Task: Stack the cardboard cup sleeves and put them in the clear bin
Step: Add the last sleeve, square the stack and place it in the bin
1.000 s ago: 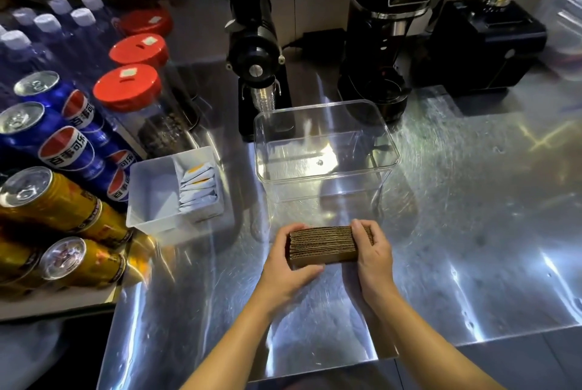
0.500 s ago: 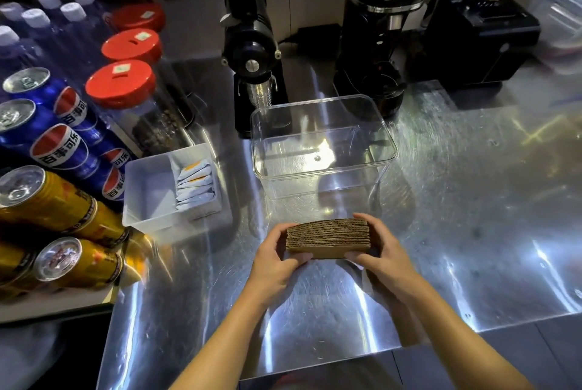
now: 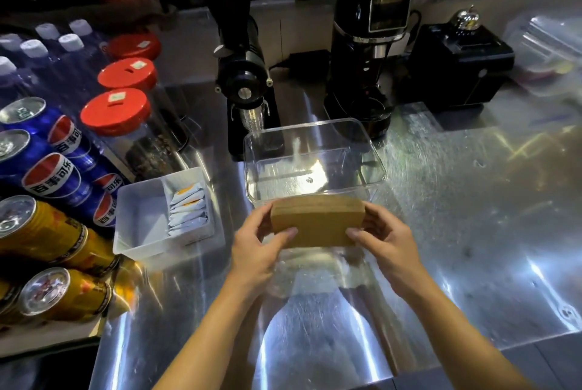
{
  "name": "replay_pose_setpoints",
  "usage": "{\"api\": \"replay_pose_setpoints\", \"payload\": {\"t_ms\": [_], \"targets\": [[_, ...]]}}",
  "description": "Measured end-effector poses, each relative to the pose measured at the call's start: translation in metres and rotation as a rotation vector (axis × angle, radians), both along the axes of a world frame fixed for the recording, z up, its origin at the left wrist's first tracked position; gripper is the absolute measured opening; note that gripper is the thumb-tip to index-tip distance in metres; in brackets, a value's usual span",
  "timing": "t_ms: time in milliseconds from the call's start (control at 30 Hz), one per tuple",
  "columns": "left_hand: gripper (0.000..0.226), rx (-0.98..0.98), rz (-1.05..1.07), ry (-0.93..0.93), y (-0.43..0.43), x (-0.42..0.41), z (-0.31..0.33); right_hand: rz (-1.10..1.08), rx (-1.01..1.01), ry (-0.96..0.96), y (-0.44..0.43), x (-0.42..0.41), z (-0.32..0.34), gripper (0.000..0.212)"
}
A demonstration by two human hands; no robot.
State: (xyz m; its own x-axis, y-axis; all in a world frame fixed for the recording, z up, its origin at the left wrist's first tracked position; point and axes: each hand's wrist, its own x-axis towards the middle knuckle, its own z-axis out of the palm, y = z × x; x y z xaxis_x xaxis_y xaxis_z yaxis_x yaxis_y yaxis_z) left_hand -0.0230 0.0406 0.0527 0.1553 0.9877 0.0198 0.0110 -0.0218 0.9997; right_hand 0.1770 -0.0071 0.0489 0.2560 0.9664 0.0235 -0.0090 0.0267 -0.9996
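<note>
A brown stack of cardboard cup sleeves [image 3: 316, 221] is held off the steel counter, its flat face turned toward me, right at the near rim of the clear bin [image 3: 376, 166]. My left hand [image 3: 258, 248] grips the stack's left end and my right hand [image 3: 382, 240] grips its right end. The clear bin stands open with nothing inside, just beyond the stack. The stack's far edge overlaps the bin's near wall in the view.
A white divided tray [image 3: 138, 222] with sachets sits left of the bin. Soda cans [image 3: 53, 175] and red-lidded jars [image 3: 115, 112] line the left side. Two black grinders [image 3: 245, 74] and a black box [image 3: 459, 65] stand behind the bin.
Both hands lifted the sleeve stack off the counter and carried it forward to the bin's near rim, tipping its flat face toward me.
</note>
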Motion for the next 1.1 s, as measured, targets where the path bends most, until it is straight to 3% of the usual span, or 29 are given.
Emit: {"api": "replay_pose_setpoints", "payload": {"t_ms": [133,267,400,533,700,900,1033,1100], "targets": [[0.036,0.134,0.034,-0.013,0.038,0.013,0.03,0.021,0.078,0.049,0.041,0.004,0.037,0.038],[0.026,0.098,0.081,0.067,0.076,0.028,0.041,-0.026,0.017,0.063,0.084,0.008,0.05,0.033],[0.02,-0.027,0.136,0.257,0.109,0.043,0.033,-0.041,-0.15,0.028,0.12,0.014,0.048,0.031],[0.014,-0.235,0.119,0.31,0.127,0.056,0.016,-0.009,-0.374,-0.006,0.142,0.019,0.036,0.027],[0.017,-0.392,0.179,0.395,0.141,0.063,-0.005,0.002,-0.661,-0.255,0.172,0.026,0.024,0.018],[0.03,-0.455,0.253,0.486,0.16,0.07,-0.013,0.026,-0.672,-0.247,0.195,0.029,0.002,0.024],[0.023,-0.452,0.264,0.515,0.17,0.074,-0.016,-0.007,-0.687,-0.289,0.208,0.03,-0.008,0.014],[0.022,-0.445,0.27,0.509,0.175,0.075,-0.018,-0.012,-0.674,-0.364,0.212,0.031,-0.011,0.025]]}}
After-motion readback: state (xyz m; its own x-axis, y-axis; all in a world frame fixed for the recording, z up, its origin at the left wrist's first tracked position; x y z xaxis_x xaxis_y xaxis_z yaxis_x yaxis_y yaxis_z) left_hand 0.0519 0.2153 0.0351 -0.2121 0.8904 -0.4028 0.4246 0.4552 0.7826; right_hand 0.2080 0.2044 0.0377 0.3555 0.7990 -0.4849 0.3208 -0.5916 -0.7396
